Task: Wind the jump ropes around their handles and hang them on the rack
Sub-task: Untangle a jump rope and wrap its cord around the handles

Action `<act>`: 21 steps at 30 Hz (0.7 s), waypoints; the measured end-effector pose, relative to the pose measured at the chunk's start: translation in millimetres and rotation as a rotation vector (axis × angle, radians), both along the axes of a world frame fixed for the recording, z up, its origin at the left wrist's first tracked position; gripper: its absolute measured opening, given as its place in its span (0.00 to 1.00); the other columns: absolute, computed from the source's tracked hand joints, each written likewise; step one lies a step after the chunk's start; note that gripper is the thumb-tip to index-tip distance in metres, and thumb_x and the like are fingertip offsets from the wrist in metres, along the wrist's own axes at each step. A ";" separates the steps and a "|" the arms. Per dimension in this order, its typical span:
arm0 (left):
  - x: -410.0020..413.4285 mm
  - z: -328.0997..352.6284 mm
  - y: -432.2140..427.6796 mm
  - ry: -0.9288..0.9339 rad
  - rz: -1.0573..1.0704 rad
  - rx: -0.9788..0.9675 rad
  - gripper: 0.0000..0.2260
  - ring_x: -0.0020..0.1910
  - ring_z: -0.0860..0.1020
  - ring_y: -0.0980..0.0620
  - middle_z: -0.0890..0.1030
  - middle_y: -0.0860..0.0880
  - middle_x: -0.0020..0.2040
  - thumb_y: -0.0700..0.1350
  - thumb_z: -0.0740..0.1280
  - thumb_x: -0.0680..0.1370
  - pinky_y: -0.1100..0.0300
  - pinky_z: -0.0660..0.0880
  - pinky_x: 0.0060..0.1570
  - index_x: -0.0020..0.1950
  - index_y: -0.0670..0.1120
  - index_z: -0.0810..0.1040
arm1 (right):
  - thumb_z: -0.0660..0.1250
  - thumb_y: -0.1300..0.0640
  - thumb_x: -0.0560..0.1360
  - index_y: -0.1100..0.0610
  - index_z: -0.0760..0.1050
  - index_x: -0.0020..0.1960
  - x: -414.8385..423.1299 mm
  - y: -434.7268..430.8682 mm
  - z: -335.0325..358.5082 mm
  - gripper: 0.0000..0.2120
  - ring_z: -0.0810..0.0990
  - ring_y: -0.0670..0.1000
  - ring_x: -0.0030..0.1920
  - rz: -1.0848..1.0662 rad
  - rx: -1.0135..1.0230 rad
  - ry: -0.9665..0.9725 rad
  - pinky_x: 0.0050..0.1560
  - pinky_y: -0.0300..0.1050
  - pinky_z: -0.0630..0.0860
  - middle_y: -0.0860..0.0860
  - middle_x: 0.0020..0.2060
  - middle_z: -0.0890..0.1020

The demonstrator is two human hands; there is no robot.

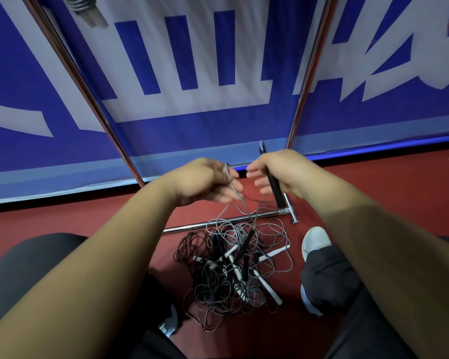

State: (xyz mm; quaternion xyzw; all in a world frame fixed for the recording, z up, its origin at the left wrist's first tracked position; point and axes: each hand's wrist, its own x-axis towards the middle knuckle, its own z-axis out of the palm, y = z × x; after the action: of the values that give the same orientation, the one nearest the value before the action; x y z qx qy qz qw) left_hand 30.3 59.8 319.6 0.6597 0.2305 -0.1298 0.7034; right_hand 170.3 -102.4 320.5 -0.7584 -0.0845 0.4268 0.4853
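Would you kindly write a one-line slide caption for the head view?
Right hand grips a black handle, left hand pinches the cord above a tangled rope pile.

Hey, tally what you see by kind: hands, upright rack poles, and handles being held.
Hands: 2, left hand and right hand
Upright rack poles: 2, left pole and right pole
Handles held: 1, black handle
Total: 5

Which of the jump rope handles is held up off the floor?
The black handle gripped in the right hand, raised above the floor; the other handles lie in the tangled pile.
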 end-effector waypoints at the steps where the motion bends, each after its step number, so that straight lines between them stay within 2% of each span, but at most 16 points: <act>1: 1.0 5.2 1.6 -0.027 0.089 -0.056 0.08 0.49 0.88 0.45 0.87 0.45 0.49 0.35 0.59 0.87 0.53 0.85 0.48 0.63 0.40 0.75 | 0.71 0.57 0.76 0.59 0.85 0.57 -2.4 -1.8 0.2 0.12 0.87 0.53 0.47 0.077 -0.064 -0.030 0.56 0.53 0.84 0.52 0.49 0.90; 3: 2.5 14.2 3.9 -0.082 0.265 -0.184 0.10 0.46 0.88 0.47 0.87 0.45 0.48 0.35 0.58 0.86 0.54 0.86 0.44 0.65 0.39 0.75 | 0.70 0.54 0.72 0.57 0.87 0.55 -6.9 -5.7 0.0 0.14 0.86 0.52 0.53 0.233 -0.146 -0.035 0.63 0.52 0.79 0.51 0.51 0.90; 6: 3.3 23.4 12.0 -0.154 0.495 -0.396 0.12 0.42 0.88 0.49 0.85 0.41 0.52 0.35 0.55 0.86 0.59 0.85 0.41 0.63 0.35 0.76 | 0.57 0.59 0.82 0.62 0.84 0.57 -12.1 -11.8 -2.1 0.17 0.83 0.58 0.58 0.385 -0.111 0.150 0.67 0.52 0.76 0.58 0.52 0.89; 8: 2.0 23.1 21.4 -0.200 0.650 -0.493 0.11 0.42 0.88 0.48 0.84 0.39 0.53 0.34 0.54 0.87 0.59 0.85 0.41 0.61 0.33 0.75 | 0.52 0.60 0.83 0.67 0.81 0.58 -14.0 -15.3 -0.5 0.19 0.85 0.60 0.55 0.375 -0.047 0.253 0.60 0.51 0.80 0.64 0.51 0.88; 10: 0.3 15.7 31.6 -0.224 0.808 -0.539 0.10 0.44 0.88 0.44 0.84 0.37 0.53 0.33 0.54 0.87 0.56 0.86 0.40 0.65 0.32 0.72 | 0.52 0.58 0.83 0.67 0.79 0.56 -13.2 -15.8 0.2 0.20 0.87 0.63 0.51 0.323 0.038 0.357 0.58 0.53 0.82 0.65 0.46 0.87; 13: -2.4 4.3 42.3 -0.205 0.983 -0.497 0.14 0.47 0.86 0.41 0.82 0.34 0.53 0.33 0.53 0.88 0.52 0.86 0.41 0.73 0.35 0.67 | 0.55 0.50 0.86 0.63 0.80 0.54 -9.3 -14.7 0.8 0.20 0.86 0.62 0.46 0.306 0.104 0.446 0.64 0.64 0.79 0.59 0.42 0.84; 15: -3.1 -1.6 49.4 -0.112 0.992 -0.461 0.15 0.46 0.85 0.39 0.80 0.31 0.56 0.37 0.55 0.88 0.52 0.86 0.38 0.76 0.38 0.65 | 0.56 0.47 0.88 0.62 0.80 0.58 -8.8 -14.4 1.3 0.21 0.84 0.58 0.43 0.319 0.125 0.422 0.61 0.67 0.80 0.56 0.41 0.82; 17: -4.6 -6.2 52.6 0.085 0.854 -0.338 0.16 0.44 0.86 0.36 0.78 0.30 0.61 0.42 0.58 0.88 0.48 0.86 0.37 0.76 0.40 0.64 | 0.58 0.48 0.88 0.61 0.80 0.61 -10.7 -14.0 3.1 0.19 0.83 0.56 0.42 0.343 0.128 0.366 0.55 0.64 0.83 0.54 0.41 0.81; 19: -7.0 -8.6 48.4 0.287 0.627 0.032 0.15 0.43 0.86 0.36 0.79 0.31 0.62 0.44 0.61 0.86 0.44 0.85 0.45 0.70 0.39 0.70 | 0.60 0.49 0.88 0.60 0.81 0.60 -13.5 -13.4 2.6 0.17 0.83 0.54 0.41 0.351 0.132 0.317 0.50 0.59 0.85 0.53 0.41 0.81; 21: -9.1 -11.0 41.6 0.336 0.428 0.453 0.13 0.43 0.85 0.41 0.81 0.35 0.61 0.45 0.66 0.82 0.47 0.83 0.53 0.65 0.42 0.75 | 0.61 0.50 0.88 0.60 0.82 0.60 -15.7 -11.8 0.8 0.16 0.83 0.54 0.40 0.360 0.142 0.292 0.47 0.55 0.86 0.53 0.42 0.81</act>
State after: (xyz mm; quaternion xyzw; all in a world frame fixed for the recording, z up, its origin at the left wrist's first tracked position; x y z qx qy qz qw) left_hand 21.2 101.4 308.6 0.7052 0.4990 -0.0318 0.5027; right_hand 154.6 -114.2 321.3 -0.6253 -0.1773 0.6044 0.4607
